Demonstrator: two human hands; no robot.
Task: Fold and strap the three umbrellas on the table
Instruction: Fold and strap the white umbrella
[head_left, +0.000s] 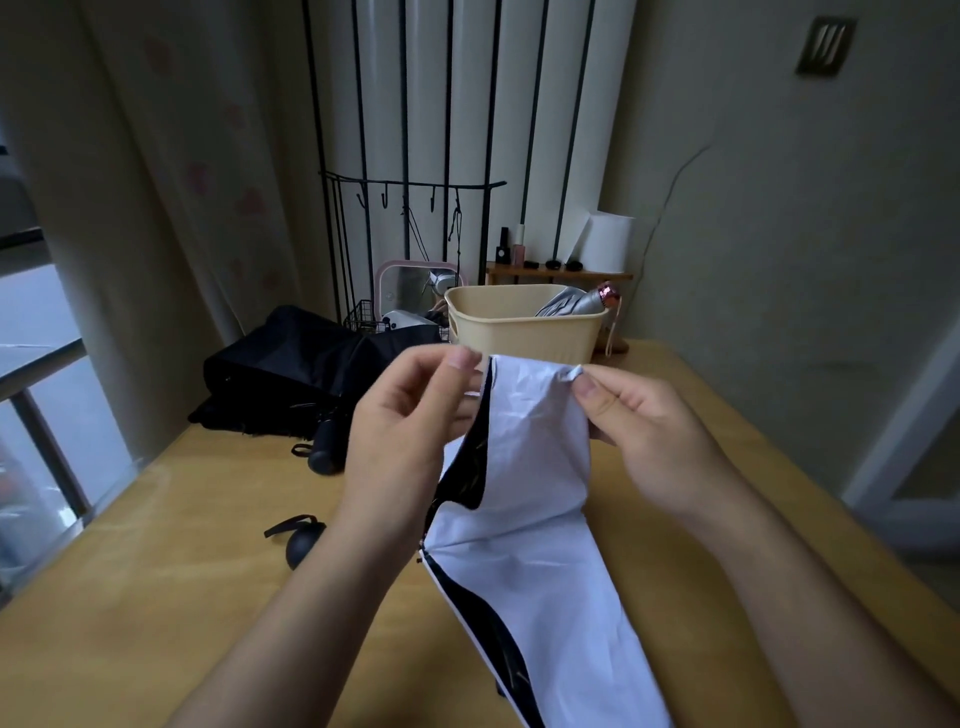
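I hold a white umbrella (530, 499) with a black lining up over the wooden table (156, 597). My left hand (410, 431) pinches the top edge of its canopy on the left, and my right hand (644, 426) pinches a rib tip on the right, stretching one panel between them. A black umbrella (291, 374) lies unfolded at the far left of the table, its handle (324, 449) pointing toward me. A black round handle with a strap (300, 540) lies beside my left forearm. A folded silver umbrella (576, 301) rests in the beige basket (519, 327).
The basket stands at the table's far edge. Behind it are a black wire rack with hooks (410, 208), a pink mirror (415, 286), and a small shelf with bottles and a paper roll (608, 244). A window and curtain are on the left.
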